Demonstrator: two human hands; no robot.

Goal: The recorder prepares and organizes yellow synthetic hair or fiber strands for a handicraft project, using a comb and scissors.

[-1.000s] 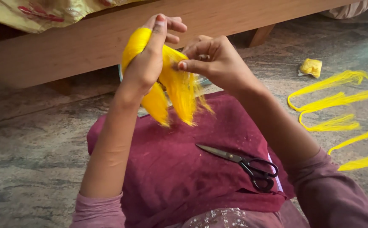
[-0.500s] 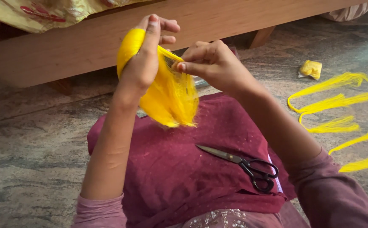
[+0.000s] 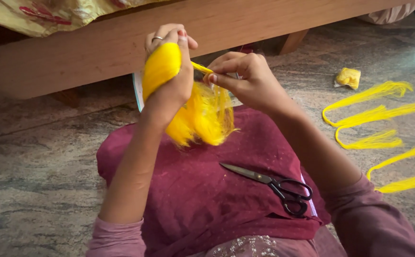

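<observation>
My left hand (image 3: 172, 78) is raised in front of me, closed around a thick bundle of bright yellow thread (image 3: 195, 112) whose loose ends hang down below the palm. A light card edge (image 3: 137, 90) shows behind that hand. My right hand (image 3: 245, 78) is beside it on the right, pinching a thin yellow strand (image 3: 202, 68) that runs across to the bundle. Black-handled scissors (image 3: 269, 183) lie shut on the maroon cloth (image 3: 193, 190) over my lap, below both hands.
Several cut yellow thread bundles (image 3: 374, 116) lie on the mottled stone floor (image 3: 36, 181) at the right, with a small yellow wad (image 3: 348, 77) beyond them. A wooden bed frame (image 3: 88, 47) runs across the back, with patterned fabric (image 3: 45, 16) hanging over it.
My left hand has turned so the wound top of the bundle faces me. The hanging ends have gathered closer under the palm, and my right hand has moved in tighter with the strand.
</observation>
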